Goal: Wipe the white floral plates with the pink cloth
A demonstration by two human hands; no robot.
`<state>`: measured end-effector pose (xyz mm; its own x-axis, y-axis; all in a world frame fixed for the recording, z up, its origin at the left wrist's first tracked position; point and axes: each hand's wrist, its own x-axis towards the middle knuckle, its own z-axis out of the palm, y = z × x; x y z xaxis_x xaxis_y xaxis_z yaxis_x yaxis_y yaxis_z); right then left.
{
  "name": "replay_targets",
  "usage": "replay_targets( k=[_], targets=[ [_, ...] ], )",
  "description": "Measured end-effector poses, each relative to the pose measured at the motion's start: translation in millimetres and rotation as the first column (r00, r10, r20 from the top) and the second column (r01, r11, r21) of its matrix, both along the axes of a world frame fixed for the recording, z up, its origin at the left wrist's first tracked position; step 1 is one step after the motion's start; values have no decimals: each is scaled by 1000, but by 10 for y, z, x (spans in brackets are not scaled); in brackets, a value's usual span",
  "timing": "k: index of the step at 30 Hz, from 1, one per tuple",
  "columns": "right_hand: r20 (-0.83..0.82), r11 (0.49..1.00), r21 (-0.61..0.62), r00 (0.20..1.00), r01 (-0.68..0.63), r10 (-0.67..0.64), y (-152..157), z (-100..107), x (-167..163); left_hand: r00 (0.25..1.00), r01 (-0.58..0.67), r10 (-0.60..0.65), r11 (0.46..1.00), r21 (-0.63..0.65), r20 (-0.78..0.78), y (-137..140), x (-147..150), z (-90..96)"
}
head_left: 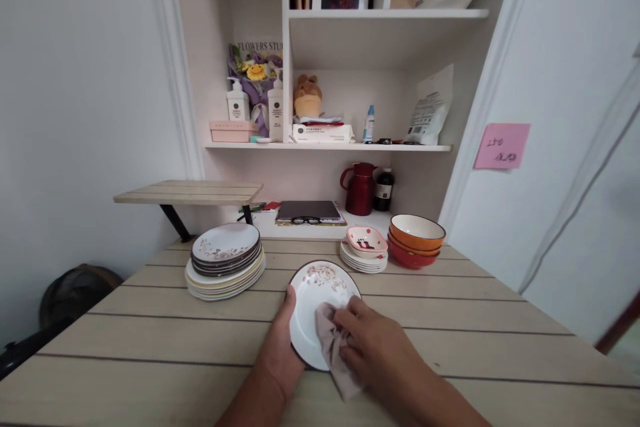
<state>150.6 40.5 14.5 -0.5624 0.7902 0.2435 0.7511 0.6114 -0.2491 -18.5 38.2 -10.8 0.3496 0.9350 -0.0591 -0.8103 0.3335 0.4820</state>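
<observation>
A white plate (306, 317) with a brown floral print and a dark rim is tilted up above the front middle of the table. Along its left edge my left hand (283, 340) grips it, thumb on the rim and the other fingers hidden behind. My right hand (373, 340) is closed on a greyish-pink cloth (327, 337), which is pressed against the plate's lower right face. The cloth's loose end hangs below the plate's edge.
Stacked plates (226, 243) stand at the left under a raised wooden shelf (190, 192). Small plates (364, 261) topped by a pink square bowl (367, 240), and orange and red bowls (417, 233), stand back right. Behind are a laptop (309, 210), glasses and a red jug (360, 190).
</observation>
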Motion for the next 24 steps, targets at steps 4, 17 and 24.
replay_targets(
  k=[4,17,24],
  targets=[
    [-81,998,13,994,-66,67,-126,0,-179,997,-26,22,997,-69,-68,-17,8,52],
    [-292,974,110,943,199,-160,277,61,180,999,-11,12,999,50,-33,-71,86,61],
    [-624,976,-216,768,7,-143,304,-38,116,998,41,-45,994,97,44,-49,45,73]
  ],
)
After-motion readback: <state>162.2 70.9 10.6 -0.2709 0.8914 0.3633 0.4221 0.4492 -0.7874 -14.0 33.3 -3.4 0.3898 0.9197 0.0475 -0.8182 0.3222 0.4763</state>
